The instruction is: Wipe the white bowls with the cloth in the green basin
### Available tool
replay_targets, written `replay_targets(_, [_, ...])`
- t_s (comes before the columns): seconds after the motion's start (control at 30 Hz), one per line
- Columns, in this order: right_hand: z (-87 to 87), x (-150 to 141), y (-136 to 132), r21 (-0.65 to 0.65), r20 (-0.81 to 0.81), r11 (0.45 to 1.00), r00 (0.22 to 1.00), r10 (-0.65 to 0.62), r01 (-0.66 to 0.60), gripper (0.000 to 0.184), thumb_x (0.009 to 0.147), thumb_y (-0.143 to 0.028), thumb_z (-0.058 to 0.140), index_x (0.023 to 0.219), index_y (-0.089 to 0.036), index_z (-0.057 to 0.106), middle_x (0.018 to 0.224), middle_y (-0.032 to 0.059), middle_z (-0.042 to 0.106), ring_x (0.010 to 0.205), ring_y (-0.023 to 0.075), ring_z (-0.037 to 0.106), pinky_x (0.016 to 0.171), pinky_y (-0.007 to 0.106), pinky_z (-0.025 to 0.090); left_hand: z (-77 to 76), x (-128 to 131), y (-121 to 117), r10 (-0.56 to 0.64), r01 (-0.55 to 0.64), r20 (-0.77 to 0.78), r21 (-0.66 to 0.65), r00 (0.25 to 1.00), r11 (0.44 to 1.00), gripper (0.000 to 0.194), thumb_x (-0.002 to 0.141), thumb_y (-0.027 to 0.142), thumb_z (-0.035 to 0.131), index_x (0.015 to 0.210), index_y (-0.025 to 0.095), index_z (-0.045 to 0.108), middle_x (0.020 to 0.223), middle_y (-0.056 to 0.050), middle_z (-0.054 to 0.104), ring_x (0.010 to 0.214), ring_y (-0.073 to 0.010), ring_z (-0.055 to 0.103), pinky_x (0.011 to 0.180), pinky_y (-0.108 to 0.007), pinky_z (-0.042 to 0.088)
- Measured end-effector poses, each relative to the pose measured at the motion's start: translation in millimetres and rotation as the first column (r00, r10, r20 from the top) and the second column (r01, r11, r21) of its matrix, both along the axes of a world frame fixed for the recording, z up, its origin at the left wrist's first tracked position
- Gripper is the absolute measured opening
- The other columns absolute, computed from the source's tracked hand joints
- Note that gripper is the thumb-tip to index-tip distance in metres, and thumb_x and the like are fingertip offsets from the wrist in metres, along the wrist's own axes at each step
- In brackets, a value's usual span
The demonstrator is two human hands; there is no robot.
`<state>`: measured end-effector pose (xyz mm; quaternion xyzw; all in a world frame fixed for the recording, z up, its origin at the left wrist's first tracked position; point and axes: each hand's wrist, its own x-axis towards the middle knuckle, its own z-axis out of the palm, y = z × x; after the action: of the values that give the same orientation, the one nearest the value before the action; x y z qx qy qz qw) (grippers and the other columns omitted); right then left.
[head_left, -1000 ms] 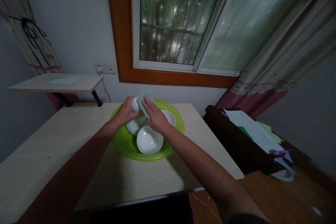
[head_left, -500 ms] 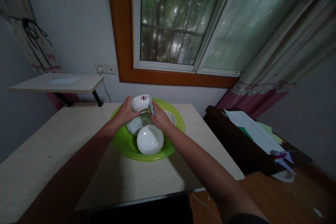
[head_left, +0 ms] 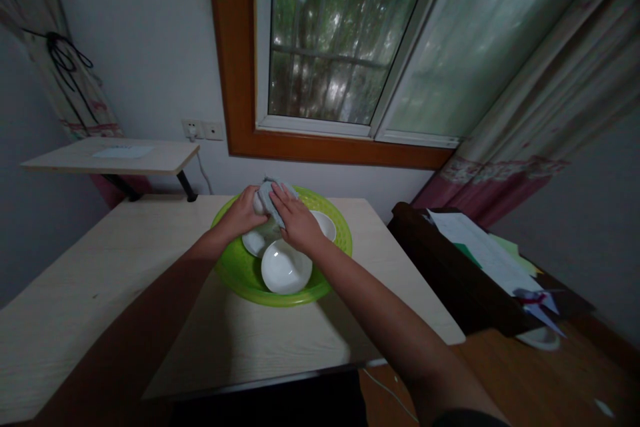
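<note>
My left hand (head_left: 241, 215) grips a white bowl (head_left: 258, 204) by its left side, above a green plastic basin (head_left: 234, 281). A grey cloth (head_left: 267, 197) covers most of that bowl. Over the cloth lie the fingers of my right hand (head_left: 299, 221), pressing it against the bowl's outside. Inside the basin, a white bowl (head_left: 286, 268) sits at the front with its hollow facing up. Another white dish (head_left: 257, 241) rests behind it on the left, partly hidden by my hands. On the right, a further white bowl (head_left: 326, 225) is half behind my right wrist.
The basin stands on a pale wooden table (head_left: 150, 240) below a window (head_left: 325, 47). A small raised shelf (head_left: 80, 155) with a paper on it is at the left back. Right of the table is a dark cabinet (head_left: 450, 280) with papers on top.
My right hand has moved up and left with the cloth, spreading it across the bowl's side. The bowl's red and black print is now covered. My left hand keeps its hold.
</note>
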<state>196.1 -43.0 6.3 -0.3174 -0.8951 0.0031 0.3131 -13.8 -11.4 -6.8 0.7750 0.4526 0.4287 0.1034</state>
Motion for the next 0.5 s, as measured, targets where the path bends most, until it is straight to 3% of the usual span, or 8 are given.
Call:
replay_targets(0.1, [-9.2, 6.4, 12.2, -0.070, -0.110, 0.993, 0.988, -0.105, 0.098, 0.085, 0.082, -0.005, 0.052, 0.160, -0.017, 0.019, 0.167, 0.0127, 0.019, 0.154, 0.0266, 0.022, 0.124, 0.052, 0.025, -0.1, -0.2, 0.4, 0.047, -0.047, -0.007, 0.006, 0.999, 0.999, 0.057, 0.069, 0.035, 0.075, 0.117, 0.020, 0.047, 0.112, -0.009, 0.060, 0.105, -0.0256, 0.061, 0.092, -0.041, 0.049])
replay_targets(0.27, [-19.7, 12.9, 23.8, -0.192, -0.107, 0.964, 0.973, -0.205, 0.182, 0.078, 0.083, -0.006, 0.051, 0.157, -0.007, 0.026, 0.161, 0.0208, 0.030, 0.150, 0.0291, 0.032, 0.124, 0.049, 0.028, -2.4, -2.6, 3.2, 0.067, -0.067, -0.032, 0.012, 0.997, 0.998, 0.059, 0.071, 0.038, 0.075, 0.119, 0.020, 0.045, 0.115, -0.010, 0.059, 0.107, -0.0261, 0.060, 0.092, -0.041, 0.049])
replay_targets(0.4, [-11.5, 9.1, 13.9, -0.068, -0.101, 0.996, 0.992, -0.070, 0.063, 0.082, 0.082, -0.005, 0.051, 0.158, -0.014, 0.023, 0.166, 0.0142, 0.021, 0.154, 0.0264, 0.023, 0.125, 0.049, 0.026, -5.8, -4.4, 6.7, 0.041, -0.040, -0.044, 0.024, 0.998, 0.999, 0.057, 0.069, 0.035, 0.074, 0.117, 0.021, 0.046, 0.114, -0.009, 0.060, 0.106, -0.0261, 0.061, 0.092, -0.041, 0.049])
replay_targets(0.5, [-1.6, 4.6, 3.2, 0.010, 0.002, 0.999, 0.999, 0.051, -0.051, 0.084, 0.081, -0.004, 0.052, 0.158, -0.021, 0.024, 0.168, 0.0079, 0.017, 0.156, 0.0263, 0.009, 0.124, 0.054, 0.023, -5.0, -3.7, 5.6, 0.013, -0.013, -0.044, 0.005, 0.999, 1.000, 0.057, 0.067, 0.029, 0.074, 0.116, 0.021, 0.046, 0.114, -0.008, 0.059, 0.106, -0.0259, 0.060, 0.093, -0.041, 0.049])
